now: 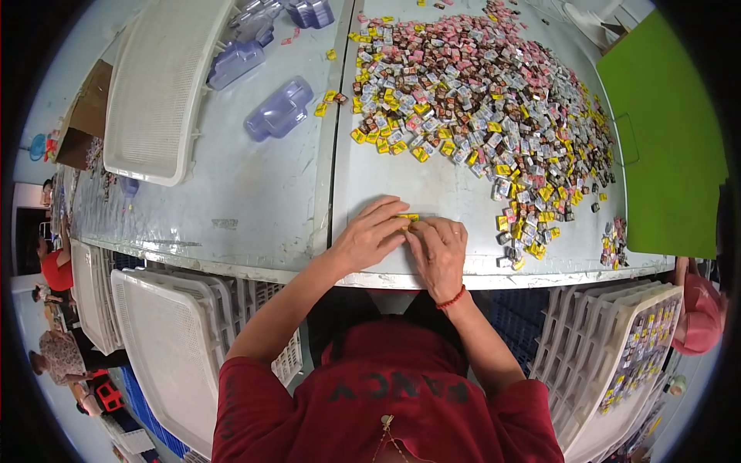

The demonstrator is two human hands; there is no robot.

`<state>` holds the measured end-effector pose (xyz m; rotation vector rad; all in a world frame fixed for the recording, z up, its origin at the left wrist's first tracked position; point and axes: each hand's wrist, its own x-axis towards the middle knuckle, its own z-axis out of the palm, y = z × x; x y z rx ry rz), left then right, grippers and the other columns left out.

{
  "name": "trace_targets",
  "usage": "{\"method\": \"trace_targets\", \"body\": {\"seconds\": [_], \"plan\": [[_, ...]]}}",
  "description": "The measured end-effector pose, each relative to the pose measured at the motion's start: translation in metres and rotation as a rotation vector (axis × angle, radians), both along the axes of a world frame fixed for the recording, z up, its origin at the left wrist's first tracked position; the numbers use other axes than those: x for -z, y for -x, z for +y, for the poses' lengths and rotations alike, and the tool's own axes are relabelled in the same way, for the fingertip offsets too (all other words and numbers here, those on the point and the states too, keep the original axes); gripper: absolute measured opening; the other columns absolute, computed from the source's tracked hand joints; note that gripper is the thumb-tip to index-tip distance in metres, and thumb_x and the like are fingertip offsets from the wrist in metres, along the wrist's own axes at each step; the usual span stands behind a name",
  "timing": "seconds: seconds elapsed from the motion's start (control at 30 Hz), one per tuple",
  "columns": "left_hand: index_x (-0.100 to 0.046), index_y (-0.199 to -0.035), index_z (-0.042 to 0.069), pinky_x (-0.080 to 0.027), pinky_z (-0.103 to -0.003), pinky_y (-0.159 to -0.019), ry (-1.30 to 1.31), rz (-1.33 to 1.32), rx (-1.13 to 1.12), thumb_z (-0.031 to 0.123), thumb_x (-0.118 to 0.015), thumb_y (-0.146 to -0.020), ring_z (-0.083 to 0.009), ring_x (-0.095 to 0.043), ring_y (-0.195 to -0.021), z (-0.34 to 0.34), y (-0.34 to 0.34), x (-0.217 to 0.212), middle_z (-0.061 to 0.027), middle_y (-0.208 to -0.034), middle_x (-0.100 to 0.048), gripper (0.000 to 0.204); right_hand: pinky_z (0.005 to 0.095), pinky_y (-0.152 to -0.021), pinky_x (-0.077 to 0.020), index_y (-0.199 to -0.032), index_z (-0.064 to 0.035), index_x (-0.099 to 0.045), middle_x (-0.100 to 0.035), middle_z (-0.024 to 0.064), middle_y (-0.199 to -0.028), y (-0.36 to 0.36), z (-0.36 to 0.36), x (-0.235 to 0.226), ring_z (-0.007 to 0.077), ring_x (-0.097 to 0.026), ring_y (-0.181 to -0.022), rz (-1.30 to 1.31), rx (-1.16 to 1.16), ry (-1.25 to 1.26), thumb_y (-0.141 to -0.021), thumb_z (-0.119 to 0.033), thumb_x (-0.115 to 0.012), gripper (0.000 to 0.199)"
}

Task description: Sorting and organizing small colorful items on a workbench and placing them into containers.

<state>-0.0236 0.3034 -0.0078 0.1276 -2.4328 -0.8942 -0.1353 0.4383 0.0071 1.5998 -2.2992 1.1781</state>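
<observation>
Far left of the small yellow packets (pixel 407 219) lies a white plastic tray (pixel 158 85), and nearer to them the clear plastic shells (pixel 279 109). The left hand (pixel 369 235) touches the packets with its fingers bent down over them. The right hand (pixel 438 248) presses on them from the other side, fingers curled; probably both pinch the row, but the grip is hidden. Right of the packets spreads the heap of small wrapped sweets (pixel 478 92), then a green board (pixel 668 139).
</observation>
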Motion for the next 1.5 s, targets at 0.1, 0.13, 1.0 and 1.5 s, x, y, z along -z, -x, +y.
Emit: {"method": "trace_targets", "body": {"seconds": [0.1, 0.13, 1.0, 1.5], "plan": [[-0.066, -0.098, 0.003, -0.051, -0.037, -0.083, -0.116, -0.013, -0.172, 0.002, -0.067, -0.080, -0.0305, -0.061, -0.101, -0.006, -0.004, -0.007, -0.0131, -0.114, -0.062, 0.018, 0.0383, -0.082, -0.0409, -0.092, -0.0049, -0.065, -0.061, 0.0093, -0.089, 0.017, -0.001, -0.008, 0.0275, -0.056, -0.087, -0.001, 0.017, -0.005, -0.077, -0.004, -0.069, 0.016], [-0.066, -0.098, 0.003, -0.051, -0.037, -0.083, -0.116, -0.015, -0.172, 0.002, -0.067, -0.080, -0.0305, -0.061, -0.101, -0.015, 0.003, -0.006, -0.0131, -0.114, -0.062, 0.018, 0.0388, -0.081, -0.0414, -0.092, -0.0056, -0.065, -0.062, 0.0094, -0.089, 0.029, -0.008, -0.010, 0.0279, -0.057, -0.088, 0.019, 0.030, -0.031, -0.077, -0.004, -0.068, 0.015], [-0.062, -0.110, 0.002, -0.048, -0.041, -0.080, 0.375, -0.037, -0.040, 0.005, -0.064, -0.080, -0.0298, -0.058, -0.095, -0.067, 0.098, -0.020, -0.0130, -0.106, -0.061, 0.031, 0.0401, -0.085, -0.0402, -0.092, -0.0063, -0.066, -0.062, 0.0069, -0.091, 0.088, -0.030, 0.011, 0.0267, -0.056, -0.088, 0.073, 0.078, -0.081, -0.078, -0.005, -0.066, 0.014], [-0.062, -0.107, -0.001, -0.050, -0.036, -0.081, 0.361, -0.101, 0.110, 0.004, -0.072, -0.073, -0.0285, -0.058, -0.097, -0.055, 0.087, -0.003, -0.0116, -0.110, -0.061, 0.035, 0.0385, -0.083, -0.0418, -0.096, -0.0067, -0.066, -0.063, 0.0077, -0.093, 0.140, 0.030, -0.013, 0.0260, -0.057, -0.089, 0.096, 0.196, 0.006, -0.075, -0.001, -0.068, 0.022]]}}
